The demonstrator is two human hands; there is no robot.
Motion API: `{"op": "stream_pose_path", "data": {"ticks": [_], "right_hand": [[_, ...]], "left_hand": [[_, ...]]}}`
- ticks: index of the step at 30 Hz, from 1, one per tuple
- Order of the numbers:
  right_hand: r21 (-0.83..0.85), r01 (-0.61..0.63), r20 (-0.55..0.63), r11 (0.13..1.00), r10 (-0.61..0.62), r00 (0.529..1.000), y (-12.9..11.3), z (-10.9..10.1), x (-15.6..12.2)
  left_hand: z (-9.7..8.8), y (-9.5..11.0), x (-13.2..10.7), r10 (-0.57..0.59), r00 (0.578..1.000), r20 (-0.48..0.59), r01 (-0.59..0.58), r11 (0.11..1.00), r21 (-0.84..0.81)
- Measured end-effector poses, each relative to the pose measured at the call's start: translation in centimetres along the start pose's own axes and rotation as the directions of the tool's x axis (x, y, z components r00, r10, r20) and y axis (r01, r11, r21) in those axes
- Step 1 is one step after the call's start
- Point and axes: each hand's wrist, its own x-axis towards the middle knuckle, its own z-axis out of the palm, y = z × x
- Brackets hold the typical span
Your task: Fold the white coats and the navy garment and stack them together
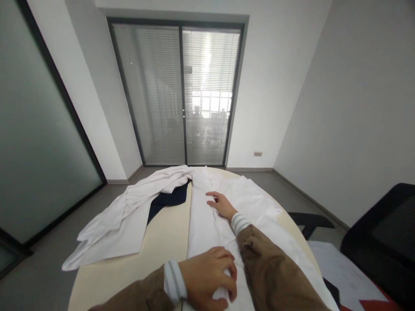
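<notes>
A white garment (202, 224), perhaps a shirt or coat, lies spread over the right half of the round table, a straight edge running along its left side. My left hand (207, 276) is on its near part, fingers bent and apart, with white cloth showing between them. Farther along, my right hand (222, 205) rests on or just over the same cloth. Its thumb and forefinger are spread, and I see nothing gripped. Sleeves and wrists hide parts of the garment.
Left on the pale table (170, 242) lies another white garment (126, 220), rumpled, with dark navy cloth (171, 196) beside it. A black chair (382, 242) stands at the right, near white sheets (337, 263) and something red. Beyond the table is a glass door with blinds (210, 99).
</notes>
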Motion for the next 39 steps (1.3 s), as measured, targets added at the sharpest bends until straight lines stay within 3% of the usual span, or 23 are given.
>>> {"op": "stream_pose_path", "data": {"ticks": [6, 9, 12, 17, 22, 25, 27, 31, 34, 39], "right_hand": [[-0.001, 0.014, -0.007, 1.000, -0.014, 1.000, 0.0, -0.1, -0.1], [-0.005, 0.014, -0.007, 1.000, -0.014, 1.000, -0.1, -0.2, -0.2], [-0.012, 0.012, -0.011, 1.000, -0.012, 1.000, -0.3, -0.3, -0.3], [-0.029, -0.009, -0.012, 1.000, 0.009, 1.000, -0.4, -0.3, -0.3], [-0.017, 0.005, -0.010, 1.000, -0.006, 1.000, -0.4, -0.3, -0.4], [-0.008, -0.009, -0.005, 1.000, 0.009, 1.000, -0.4, -0.3, -0.4], [-0.010, -0.026, -0.013, 1.000, 0.026, 1.000, -0.3, -0.2, -0.3], [-0.098, 0.008, -0.071, 0.995, -0.015, 0.997, 0.1, 0.2, -0.3], [-0.257, 0.085, -0.081, 0.963, -0.109, 0.991, 0.4, 0.2, -0.5], [-0.455, 0.063, -0.106, 0.888, -0.124, 0.987, -0.6, -0.7, -0.9]], "left_hand": [[-0.2, 0.8, 0.3, 0.057, 0.998, 0.019, -0.056, 0.997, -0.045], [-0.3, 1.1, 0.5, 0.030, 0.999, 0.022, -0.029, 0.998, -0.059], [0.7, 1.2, 0.7, -0.010, 0.999, 0.043, 0.010, 1.000, 0.004], [2.3, 1.0, 1.2, 0.027, 0.998, 0.062, -0.033, 0.995, 0.095], [0.3, 1.1, 1.0, 0.037, 0.999, -0.016, -0.039, 0.987, -0.157], [-0.1, 1.2, 0.8, -0.032, 0.997, -0.065, 0.017, 0.976, -0.218], [0.7, 1.1, 0.7, -0.036, 0.999, -0.023, 0.032, 0.987, -0.154], [3.3, 0.5, 0.8, 0.067, 0.996, 0.062, -0.069, 0.997, 0.031], [4.4, 0.3, 0.8, 0.103, 0.994, 0.037, -0.107, 0.985, 0.138], [5.3, 0.0, 0.9, 0.150, 0.989, -0.008, -0.144, 0.964, 0.224]]}}
